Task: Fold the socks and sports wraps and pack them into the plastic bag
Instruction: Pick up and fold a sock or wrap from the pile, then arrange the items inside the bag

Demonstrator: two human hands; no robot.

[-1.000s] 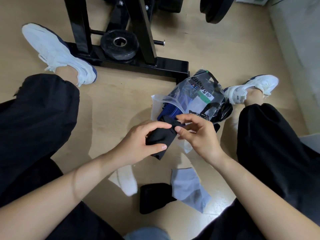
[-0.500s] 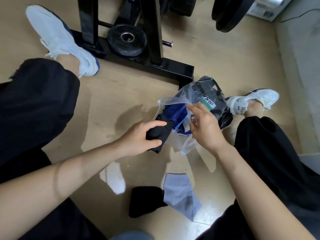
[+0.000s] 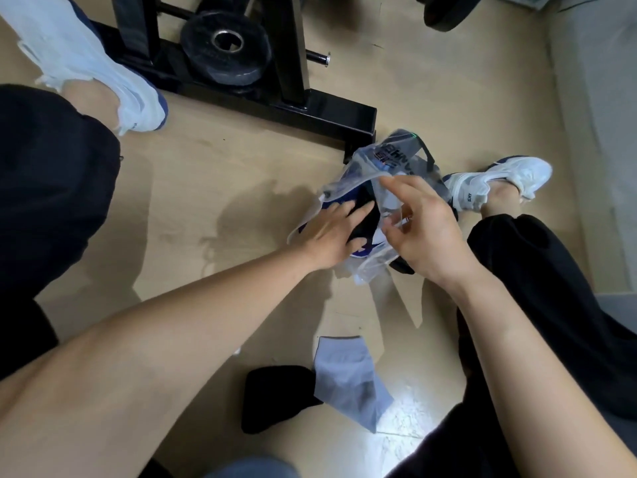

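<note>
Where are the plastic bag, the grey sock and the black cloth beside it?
plastic bag (image 3: 393, 155): head view, printed top.
grey sock (image 3: 348, 377): head view, its middle.
black cloth (image 3: 275, 398): head view, its middle.

Soft indoor light, a bit smeary
Hot glare on the floor just below-right of the grey sock, soft shadows above it.

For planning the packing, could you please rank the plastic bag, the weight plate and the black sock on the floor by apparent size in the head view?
1. plastic bag
2. weight plate and black sock: look alike; the sock lies nearer the camera, so unranked.
</note>
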